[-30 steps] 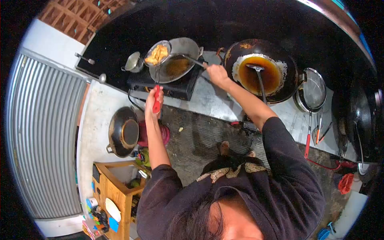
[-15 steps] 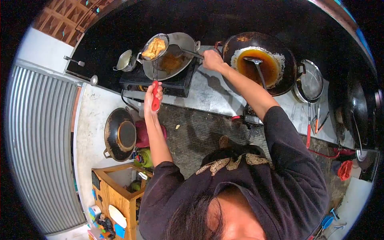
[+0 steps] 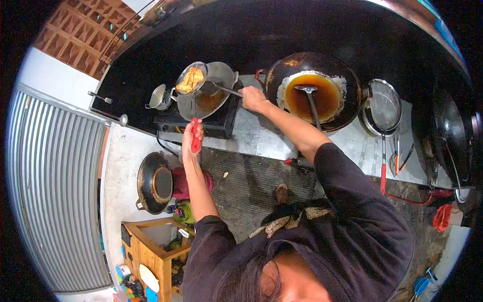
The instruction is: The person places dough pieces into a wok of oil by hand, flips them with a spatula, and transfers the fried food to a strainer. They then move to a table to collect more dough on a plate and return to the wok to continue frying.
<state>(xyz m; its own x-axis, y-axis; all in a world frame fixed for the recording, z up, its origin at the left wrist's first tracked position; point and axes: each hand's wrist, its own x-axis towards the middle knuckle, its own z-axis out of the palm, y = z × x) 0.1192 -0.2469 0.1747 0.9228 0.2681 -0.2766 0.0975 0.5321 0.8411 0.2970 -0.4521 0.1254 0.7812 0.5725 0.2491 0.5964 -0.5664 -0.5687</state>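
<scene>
My left hand [image 3: 193, 135] is wrapped around the red handle of a wire strainer [image 3: 195, 147]. Golden-brown fried pieces [image 3: 190, 80] lie in the strainer, which is over the left part of a grey wok [image 3: 230, 74]. Brown oil sits in the bottom of that wok. My right hand [image 3: 255, 98] is closed on the long handle of a metal cooking utensil [image 3: 230, 91]. Its far end reaches into the grey wok beside the strainer; whether it is a turner or a ladle I cannot make out.
To the right, a large dark wok [image 3: 349, 85] holds brown oil and a slotted turner [image 3: 314, 108]. A second red-handled strainer [image 3: 385, 105] rests on a pot. The grey wok stands on a black stove [image 3: 216, 130]; a small metal pot [image 3: 158, 96] is left of it.
The whole view has shifted, so the stove and woks appear lower. Both hands keep their grips, and the strainer stays over the grey wok with the fried pieces in it.
</scene>
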